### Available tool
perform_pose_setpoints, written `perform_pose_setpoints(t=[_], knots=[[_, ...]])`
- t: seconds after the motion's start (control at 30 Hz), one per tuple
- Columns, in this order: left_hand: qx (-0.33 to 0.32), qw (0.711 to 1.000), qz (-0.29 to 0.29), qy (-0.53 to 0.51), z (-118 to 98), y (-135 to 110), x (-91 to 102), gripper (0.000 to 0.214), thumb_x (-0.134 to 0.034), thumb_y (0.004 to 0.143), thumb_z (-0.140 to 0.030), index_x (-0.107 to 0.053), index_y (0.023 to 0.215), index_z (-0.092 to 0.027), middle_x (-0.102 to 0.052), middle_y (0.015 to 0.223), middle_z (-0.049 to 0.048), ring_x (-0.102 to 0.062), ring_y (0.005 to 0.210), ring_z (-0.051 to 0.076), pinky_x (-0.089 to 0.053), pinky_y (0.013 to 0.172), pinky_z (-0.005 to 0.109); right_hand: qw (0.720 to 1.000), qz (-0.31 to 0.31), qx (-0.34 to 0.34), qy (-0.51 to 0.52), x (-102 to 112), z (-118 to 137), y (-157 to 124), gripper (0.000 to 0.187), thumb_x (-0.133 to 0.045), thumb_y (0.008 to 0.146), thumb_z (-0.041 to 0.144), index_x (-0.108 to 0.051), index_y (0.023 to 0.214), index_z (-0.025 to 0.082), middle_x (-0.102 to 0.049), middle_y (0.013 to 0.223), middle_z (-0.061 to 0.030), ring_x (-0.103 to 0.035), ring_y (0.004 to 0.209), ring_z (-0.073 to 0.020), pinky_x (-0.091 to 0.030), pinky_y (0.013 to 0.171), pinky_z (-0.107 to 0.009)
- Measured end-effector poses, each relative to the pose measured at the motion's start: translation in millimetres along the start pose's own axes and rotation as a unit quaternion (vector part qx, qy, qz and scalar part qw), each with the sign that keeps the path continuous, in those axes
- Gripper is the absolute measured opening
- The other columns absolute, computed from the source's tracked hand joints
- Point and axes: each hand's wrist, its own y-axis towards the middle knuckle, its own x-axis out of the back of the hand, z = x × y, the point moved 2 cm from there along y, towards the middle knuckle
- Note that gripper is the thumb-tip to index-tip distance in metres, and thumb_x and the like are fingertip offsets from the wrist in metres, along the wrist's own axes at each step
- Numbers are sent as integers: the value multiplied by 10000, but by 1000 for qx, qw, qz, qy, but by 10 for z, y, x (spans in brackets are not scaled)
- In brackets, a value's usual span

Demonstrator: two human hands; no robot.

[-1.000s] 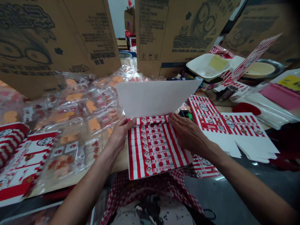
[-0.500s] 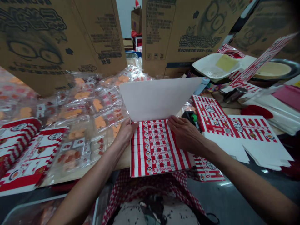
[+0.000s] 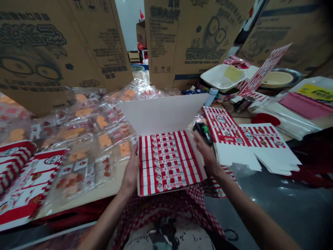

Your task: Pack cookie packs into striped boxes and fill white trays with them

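My left hand (image 3: 132,170) lay against the box (image 3: 197,155), its grip unclear; my right hand (image 3: 209,156) stood opposite, fingers extended. Striped red-and-white packs (image 3: 169,161) filled it, the white lid (image 3: 161,114) raised.

The right hand (image 3: 207,156) is blurring beside the open box (image 3: 163,114), which is partly hiding the checked cloth (image 3: 195,205). Cardboard cartons (image 3: 85,38) are running past the top edge, a striped stack (image 3: 15,163) past the left. Packet labels (image 3: 81,164) are showing too small to read.

Dim, cool light, glare on plastic bags (image 3: 140,89), blurred right-hand fingers (image 3: 200,140), stretched edges, dark upper-right corner.
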Motion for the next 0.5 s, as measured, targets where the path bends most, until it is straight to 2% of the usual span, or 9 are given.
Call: perform_pose_setpoints(t=[0.1,0.2,0.3,0.37,0.43,0.5], knots=[[-25,999,5,25,86,-33,-38,664,-531,933,-640,-456,1518,-334,-397,1637,10,-227,1574,260,-252,1280,367,999,32,-5,24,-331,-8,-42,570,-146,1096,319,-95,1657,229,-263,1679,-123,-261,1546,-213,-407,1182,-551],[-59,996,7,63,107,328,-10,672,-466,965,-636,-404,1556,-323,-313,1681,5,-156,1591,261,-159,1308,393,999,31,-2,20,-516,-16,277,591,-157,1097,369,-86,1657,195,-178,1697,-135,-160,1568,-207,-312,1231,-543],[-80,981,40,170,97,807,79,765,-432,950,-687,-333,1595,-288,-186,1720,39,-89,1599,282,-75,1308,460,998,62,10,-12,-584,-45,699,604,-216,1086,406,-190,1645,177,-277,1669,-150,-236,1556,-237,-298,1232,-556],[-87,956,72,271,73,1035,128,823,-426,936,-708,-322,1602,-235,-114,1726,88,-51,1600,303,-45,1297,498,994,80,13,-71,-601,-51,887,619,-254,1073,405,-241,1630,136,-349,1631,-195,-333,1522,-290,-351,1195,-585],[-98,926,89,354,38,1147,150,826,-428,939,-694,-360,1584,-184,-127,1717,136,-56,1595,340,-53,1285,539,987,93,10,-133,-607,-41,971,630,-253,1066,394,-266,1615,85,-398,1592,-239,-427,1466,-341,-408,1143,-602],[-110,910,85,391,9,1169,154,776,-418,953,-665,-414,1555,-176,-193,1704,148,-80,1588,374,-64,1269,585,984,93,-2,-153,-601,-28,996,619,-224,1067,396,-343,1581,73,-464,1550,-239,-501,1408,-346,-439,1116,-576]])
